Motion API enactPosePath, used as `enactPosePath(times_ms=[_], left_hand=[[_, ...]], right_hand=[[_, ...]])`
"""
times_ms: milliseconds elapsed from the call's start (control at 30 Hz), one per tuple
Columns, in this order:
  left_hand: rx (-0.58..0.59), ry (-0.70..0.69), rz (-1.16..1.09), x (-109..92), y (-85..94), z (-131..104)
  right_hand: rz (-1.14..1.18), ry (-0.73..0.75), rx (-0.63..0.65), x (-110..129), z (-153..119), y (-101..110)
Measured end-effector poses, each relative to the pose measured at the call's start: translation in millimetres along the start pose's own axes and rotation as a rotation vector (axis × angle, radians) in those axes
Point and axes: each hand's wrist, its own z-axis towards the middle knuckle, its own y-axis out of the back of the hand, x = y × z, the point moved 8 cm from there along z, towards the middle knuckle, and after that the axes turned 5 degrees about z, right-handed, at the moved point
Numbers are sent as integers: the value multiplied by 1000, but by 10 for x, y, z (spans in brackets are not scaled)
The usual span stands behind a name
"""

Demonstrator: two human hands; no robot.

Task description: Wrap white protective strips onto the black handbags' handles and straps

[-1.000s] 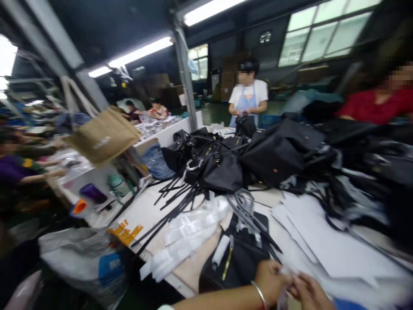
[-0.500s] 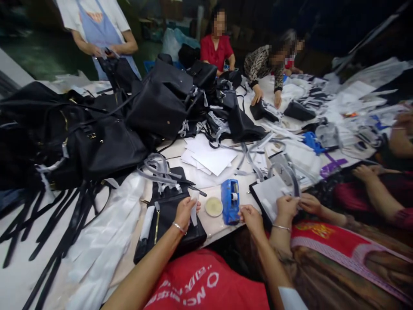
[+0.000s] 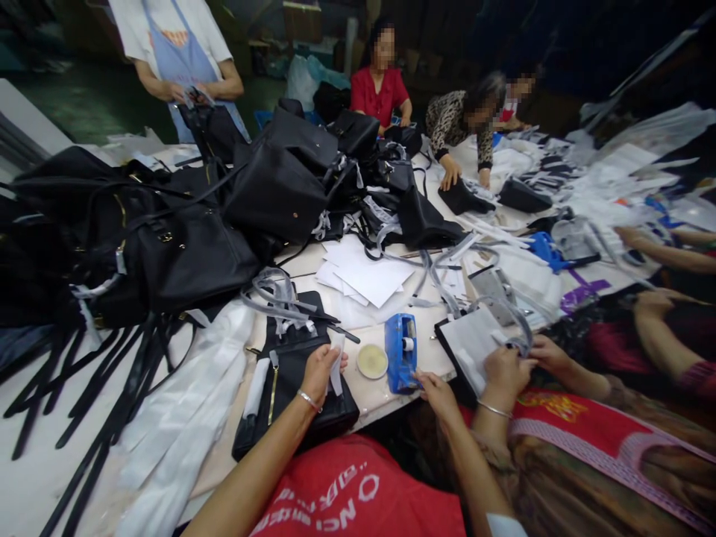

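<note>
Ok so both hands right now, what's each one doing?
Left hand: closed on a white strip.
Right hand: fingers together at the blue tape dispenser; grip unclear.

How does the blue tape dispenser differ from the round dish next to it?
The blue tape dispenser is long and boxy; the round dish is circular and low. The dispenser is bright blue, the dish pale. Both sit on the table.

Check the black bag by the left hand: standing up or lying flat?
Lying flat: the black bag is down on the table, its gold zip facing up.
</note>
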Motion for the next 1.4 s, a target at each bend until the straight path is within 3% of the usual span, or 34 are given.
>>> enactPosePath(times_ms=[100,267,367,433,600,800,933,1067,1133,1200,1400], left_hand=[[-12,2,2,13,-5,2],[-8,6,-4,21,-34,1],[-2,2,-16,17,-39,-5],[-3,-3,-22,15,-33,-8],[-2,-13,-6,21,-19,-5],[0,-1,-4,27,-31,7],[0,12,-10,11,-40,0],[-14,13,-35,4,-14,-7],[-8,14,-45,13,-10,3],[0,18,-49,30,-15,21],[-14,34,-26,66,-48,40]], right_hand=[[-18,21,77,26,20,-65],[-38,72,30,110,4,-31],[12,43,-14,160,-87,26],[106,-14,24,153,-179,5],[368,-202,112,-56,-406,-114],[459,-341,122,-317,-451,-223],[277,-269,144,-380,-382,-190],[-263,-42,172,-372,-398,-101],[-388,50,204,-265,-435,-127],[-356,124,255,-1,-468,-227],[-106,387,452,1431,-475,-864]])
